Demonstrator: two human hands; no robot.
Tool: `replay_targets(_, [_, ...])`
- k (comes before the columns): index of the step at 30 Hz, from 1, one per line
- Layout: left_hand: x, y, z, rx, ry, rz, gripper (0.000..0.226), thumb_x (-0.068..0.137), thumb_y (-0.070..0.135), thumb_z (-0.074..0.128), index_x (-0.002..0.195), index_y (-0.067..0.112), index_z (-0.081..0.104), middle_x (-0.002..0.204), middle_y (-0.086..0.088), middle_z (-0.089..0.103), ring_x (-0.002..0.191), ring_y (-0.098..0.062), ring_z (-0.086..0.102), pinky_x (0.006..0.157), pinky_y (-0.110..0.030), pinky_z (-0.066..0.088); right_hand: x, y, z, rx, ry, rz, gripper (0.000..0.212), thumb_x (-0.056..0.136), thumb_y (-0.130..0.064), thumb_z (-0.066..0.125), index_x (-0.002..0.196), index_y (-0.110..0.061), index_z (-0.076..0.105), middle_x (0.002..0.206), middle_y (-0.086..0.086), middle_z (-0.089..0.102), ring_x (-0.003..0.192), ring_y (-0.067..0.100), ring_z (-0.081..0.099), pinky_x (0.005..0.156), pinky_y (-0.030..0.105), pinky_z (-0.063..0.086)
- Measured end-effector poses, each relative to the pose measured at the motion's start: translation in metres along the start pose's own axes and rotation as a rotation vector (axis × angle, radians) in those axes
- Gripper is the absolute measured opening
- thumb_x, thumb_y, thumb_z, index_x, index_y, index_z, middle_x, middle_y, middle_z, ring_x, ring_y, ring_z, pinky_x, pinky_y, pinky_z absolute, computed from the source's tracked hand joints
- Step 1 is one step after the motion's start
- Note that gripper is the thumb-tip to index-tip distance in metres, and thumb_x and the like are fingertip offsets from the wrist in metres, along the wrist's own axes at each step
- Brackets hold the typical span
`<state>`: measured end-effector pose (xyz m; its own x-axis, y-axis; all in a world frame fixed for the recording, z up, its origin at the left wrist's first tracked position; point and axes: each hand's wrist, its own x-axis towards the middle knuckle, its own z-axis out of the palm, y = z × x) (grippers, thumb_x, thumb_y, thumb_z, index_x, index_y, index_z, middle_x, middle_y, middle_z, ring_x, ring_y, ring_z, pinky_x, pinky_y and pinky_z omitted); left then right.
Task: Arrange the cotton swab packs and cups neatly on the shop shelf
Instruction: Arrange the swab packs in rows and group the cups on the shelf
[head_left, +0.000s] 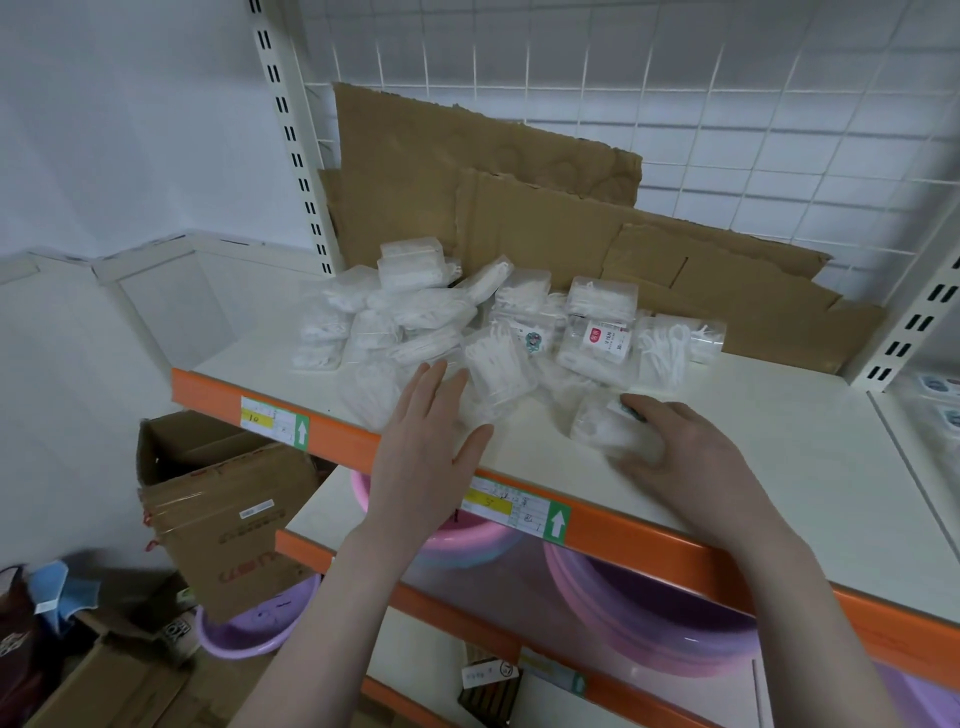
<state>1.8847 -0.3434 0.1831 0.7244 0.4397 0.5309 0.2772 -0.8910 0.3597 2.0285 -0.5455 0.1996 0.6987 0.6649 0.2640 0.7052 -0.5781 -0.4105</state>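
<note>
Head view, looking down at a white shop shelf (753, 447) with an orange front lip carrying two yellow-and-green price labels (274, 420).

At centre and toward 12 o'clock: a loose heap of cotton swab packs (447, 317), clear bags and clear plastic boxes of white swabs, tumbled over one another rather than lined up. At the heap's 3 o'clock edge, a pack with a red sticker (597, 338) and, just beside it, a clear bag of white loops (675, 345). No cups clearly made out in the pile.

Left hand (423, 447) at roughly 6 o'clock of the heap: flat, fingers straight and slightly spread, fingertips touching the nearest packs, thumb splayed toward 3 o'clock on the bare shelf. Gripping nothing.

Right hand (696, 457) toward 4 o'clock of the heap: fingers curled over a single clear pack (608, 428) lying apart from the pile on the shelf surface, holding it from the right side.

Behind the heap, toward 12 and 2 o'clock: torn brown cardboard sheets (519, 197) leaning upright against a white wire grid backing (727, 104).

Below the lip, toward 5 o'clock: pink basins (649, 623) on the lower shelf. Toward 8 o'clock: an open cardboard box (218, 509) and a purple basin (249, 631) on the floor.
</note>
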Motion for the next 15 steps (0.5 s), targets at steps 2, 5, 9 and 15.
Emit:
replay_targets(2, [0.003,-0.001,0.0,0.003,-0.015,0.013,0.061,0.085,0.045,0.041,0.128,0.004,0.052,0.139,-0.017,0.046,0.132,-0.034,0.039,0.105,-0.039,0.031,-0.001,0.002,-0.002,0.032,-0.035,0.024,0.061,0.08,-0.026,0.07,0.136,-0.03,0.044,0.12,0.0,0.053,0.107,0.021,0.054,0.082,0.021,0.035])
replay_targets(5, [0.011,-0.001,0.0,0.002,-0.035,0.023,0.062,0.085,0.047,0.044,0.129,0.004,0.051,0.14,-0.017,0.045,0.131,-0.035,0.04,0.103,-0.043,0.037,-0.006,0.005,-0.004,0.08,0.005,0.048,0.061,0.078,-0.029,0.073,0.133,-0.03,0.047,0.115,-0.002,0.051,0.101,0.021,0.056,0.082,0.022,0.037])
replay_targets(9, [0.023,0.002,0.002,0.003,-0.052,0.066,0.062,0.085,0.044,0.056,0.134,0.006,0.048,0.144,-0.015,0.04,0.136,-0.032,0.034,0.108,-0.041,0.031,-0.013,0.005,-0.01,0.108,0.12,0.051,0.057,0.076,-0.029,0.075,0.128,-0.024,0.054,0.103,-0.006,0.051,0.096,0.02,0.056,0.081,0.026,0.039])
replay_targets(15, [0.046,-0.001,0.008,0.04,-0.128,0.189,0.075,0.08,0.054,0.051,0.14,0.01,0.041,0.148,-0.013,0.035,0.139,-0.029,0.029,0.109,-0.037,0.026,-0.02,0.01,-0.021,0.171,0.204,0.061,0.051,0.075,-0.024,0.075,0.123,-0.023,0.057,0.101,-0.008,0.053,0.092,0.015,0.054,0.082,0.027,0.039])
